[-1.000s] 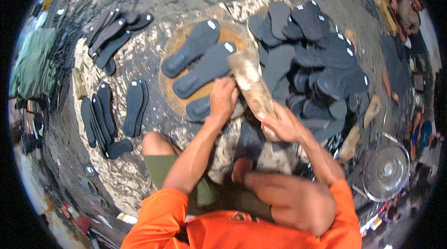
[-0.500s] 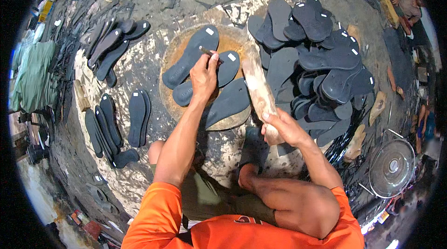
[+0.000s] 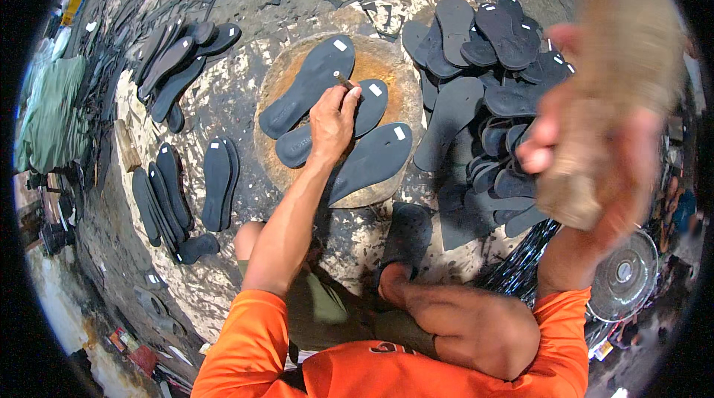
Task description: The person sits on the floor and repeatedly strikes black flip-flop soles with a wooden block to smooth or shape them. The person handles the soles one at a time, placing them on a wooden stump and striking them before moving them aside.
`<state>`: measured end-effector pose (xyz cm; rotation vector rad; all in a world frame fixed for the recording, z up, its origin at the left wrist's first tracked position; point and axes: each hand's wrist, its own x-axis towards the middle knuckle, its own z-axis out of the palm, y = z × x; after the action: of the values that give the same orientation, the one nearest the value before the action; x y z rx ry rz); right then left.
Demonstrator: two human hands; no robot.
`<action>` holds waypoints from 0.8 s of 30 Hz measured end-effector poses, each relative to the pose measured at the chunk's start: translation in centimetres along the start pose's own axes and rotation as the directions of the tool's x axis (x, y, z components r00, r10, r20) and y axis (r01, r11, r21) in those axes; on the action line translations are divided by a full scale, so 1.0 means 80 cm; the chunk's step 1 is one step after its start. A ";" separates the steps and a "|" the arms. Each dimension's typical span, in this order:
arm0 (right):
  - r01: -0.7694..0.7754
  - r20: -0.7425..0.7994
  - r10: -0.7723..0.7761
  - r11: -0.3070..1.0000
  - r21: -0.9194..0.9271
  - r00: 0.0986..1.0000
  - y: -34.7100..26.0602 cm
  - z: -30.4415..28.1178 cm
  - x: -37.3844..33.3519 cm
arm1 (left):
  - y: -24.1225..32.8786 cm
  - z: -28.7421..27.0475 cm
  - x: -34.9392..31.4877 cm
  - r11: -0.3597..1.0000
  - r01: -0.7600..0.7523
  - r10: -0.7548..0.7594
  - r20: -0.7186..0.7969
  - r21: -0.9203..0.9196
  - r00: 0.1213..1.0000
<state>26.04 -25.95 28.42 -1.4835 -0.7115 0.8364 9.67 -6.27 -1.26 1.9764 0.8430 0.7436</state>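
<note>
Floor (image 3: 245,108): grey, mottled with pale patches, littered with dark scraps toward the far edge. Bare room lies between the round block and the left-hand rows.
Sole heap (image 3: 483,85): large overlapping pile of dark sandal soles at right, its near edge just beside the block's right rim.
Left rows (image 3: 178,190): dark soles laid side by side near the left, a second cluster (image 3: 175,63) farther off; both well apart from the block.
Round block (image 3: 390,89): worn wooden disc, orange-brown top, set on the floor ahead of the knees. A narrow strip of rim shows bare at the far right.
Soles on block: one long sole (image 3: 305,85) angled across the left half; a second sole (image 3: 368,108) under the left hand; a third sole (image 3: 372,160) overhanging the near rim.
Right hand (image 3: 587,137): raised close to the camera, blurred, clenched around a wooden mallet (image 3: 617,71), high above the heap.
Left hand (image 3: 331,119): resting on the second sole, fingers pinched on a small punch tool (image 3: 344,82) standing tilted on it.
Fan (image 3: 621,275): lying at lower right, beside the right elbow.
</note>
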 end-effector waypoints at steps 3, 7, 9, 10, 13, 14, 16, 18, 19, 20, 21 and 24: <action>0.246 -0.001 -0.246 0.968 0.043 0.969 0.008 -0.017 -0.010 | 0.004 0.015 0.001 0.991 -0.130 0.128 -0.030 -0.042 0.991; 0.169 0.125 -0.114 0.685 -0.709 0.986 0.279 0.029 -0.021 | 0.006 0.022 -0.004 0.953 -0.290 0.289 0.026 0.092 0.957; -0.170 0.254 0.296 0.891 -0.421 0.921 0.268 0.033 0.006 | -0.013 0.007 -0.016 0.947 -0.279 0.273 0.062 0.157 0.960; -0.333 0.308 0.409 0.903 -0.271 0.859 0.262 0.035 0.020 | -0.014 0.008 0.000 0.946 -0.287 0.286 0.029 0.150 0.958; -0.596 0.338 0.583 0.799 -0.078 0.738 0.289 0.025 0.003 | -0.011 0.017 -0.011 0.966 -0.251 0.254 -0.056 0.058 0.965; -0.592 0.293 0.580 0.804 -0.053 0.760 0.318 0.026 -0.005 | 0.000 0.015 -0.002 0.961 0.044 -0.083 -0.134 -0.273 0.988; -0.579 0.265 0.563 0.815 -0.025 0.782 0.335 0.029 0.006 | 0.011 0.003 0.039 0.776 0.253 -0.392 -0.127 -0.578 0.911; -0.617 0.309 0.594 0.786 -0.029 0.743 0.315 0.040 -0.005 | -0.010 -0.022 0.076 0.791 0.240 -0.408 -0.193 -0.563 0.893; -0.626 0.284 0.603 0.780 -0.015 0.745 0.312 0.034 -0.001 | -0.008 -0.034 0.092 0.967 0.224 -0.237 -0.109 -0.122 0.965; -0.615 0.288 0.590 0.788 -0.005 0.754 0.310 0.037 0.005 | -0.022 -0.035 0.110 0.972 0.215 -0.226 -0.135 -0.096 0.965; -0.633 0.292 0.603 0.774 0.010 0.742 0.306 0.039 0.002 | -0.034 -0.030 0.107 0.967 0.246 -0.252 -0.120 -0.067 0.960; -0.693 0.308 0.649 0.719 0.050 0.695 0.284 0.038 -0.001 | -0.049 -0.027 0.101 0.984 0.176 -0.178 -0.118 -0.028 0.977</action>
<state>22.52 -26.25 5.78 -1.5012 -0.2484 1.6558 11.79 2.73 -2.14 1.8268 1.0655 0.7679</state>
